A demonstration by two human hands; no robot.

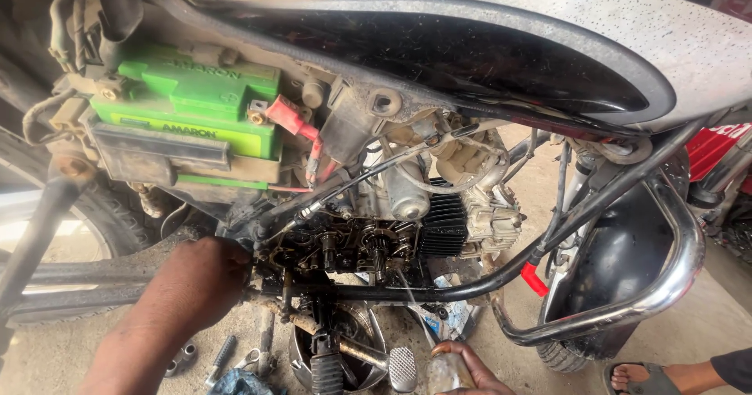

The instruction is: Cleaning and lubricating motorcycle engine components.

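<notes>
While the head view looks down at the motorcycle's opened engine, the left hand presses against its left edge — fingers hidden behind the frame, so their state cannot be told. The right hand sits low, fingers curled around a small bottle, its long axis pointing up and leftward at the exposed gears. These lie above and slightly left of the bottle — the left hand is nearer them.
</notes>
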